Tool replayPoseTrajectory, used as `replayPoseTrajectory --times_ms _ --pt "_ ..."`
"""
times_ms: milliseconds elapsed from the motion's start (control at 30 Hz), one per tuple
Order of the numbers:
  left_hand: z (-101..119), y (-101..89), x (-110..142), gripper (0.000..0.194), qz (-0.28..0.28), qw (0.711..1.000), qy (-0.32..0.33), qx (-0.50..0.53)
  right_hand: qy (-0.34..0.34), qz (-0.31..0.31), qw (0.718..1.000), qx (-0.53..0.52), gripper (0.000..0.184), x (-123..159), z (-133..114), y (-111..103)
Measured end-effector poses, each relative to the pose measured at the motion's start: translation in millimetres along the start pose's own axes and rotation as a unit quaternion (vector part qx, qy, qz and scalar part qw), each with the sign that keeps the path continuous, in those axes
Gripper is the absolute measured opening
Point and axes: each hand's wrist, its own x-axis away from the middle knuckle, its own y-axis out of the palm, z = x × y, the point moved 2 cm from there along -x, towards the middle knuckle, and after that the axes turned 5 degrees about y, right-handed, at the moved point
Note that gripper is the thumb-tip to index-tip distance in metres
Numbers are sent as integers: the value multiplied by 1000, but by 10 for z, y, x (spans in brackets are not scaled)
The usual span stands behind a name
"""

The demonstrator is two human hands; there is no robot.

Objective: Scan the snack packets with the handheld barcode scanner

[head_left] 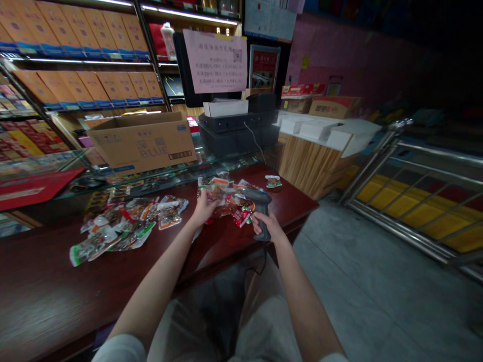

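My right hand (pixel 267 226) is wrapped round the handle of a dark grey barcode scanner (pixel 260 200), its head pointing left over the snack packets. A cord hangs from the handle's bottom. My left hand (pixel 205 207) grips a clear snack packet (pixel 216 191) at the near edge of a pile of packets (pixel 232 205) on the dark red table (pixel 211 246). A red and green packet (pixel 242 216) lies just left of the scanner handle. Farther left sits a second pile of clear packets (pixel 124 223) with orange, green and white edges. One small packet (pixel 273 181) lies apart at the far right.
Behind the table, a glass counter carries an open cardboard box (pixel 145 143) and a black register (pixel 237 133) beneath a screen with a paper sign (pixel 216 60). A red folder-like sheet (pixel 37 188) lies at left. A metal railing (pixel 407 196) stands on the right.
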Motion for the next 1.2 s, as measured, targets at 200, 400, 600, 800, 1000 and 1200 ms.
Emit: replayPoseTrajectory --times_ms 200,400,600,800,1000,1200 --pt "20 47 4 32 2 1000 -2 16 -9 -23 1000 -1 33 -40 47 -38" --pt "79 -47 63 29 0 1000 29 2 -13 3 1000 -12 36 -34 51 -49" --pt "-35 -700 214 49 48 965 -86 -242 -2 6 1000 -19 37 -21 34 -39" --pt "-81 -1171 495 72 106 833 -71 -538 2 10 1000 -12 38 -31 39 -39" --pt "-264 -1003 598 51 -152 842 2 -517 -1 16 1000 -8 36 -3 5 -30" --pt "-350 -1104 641 54 -77 814 -77 -570 -8 36 999 -1 34 11 3 -13"
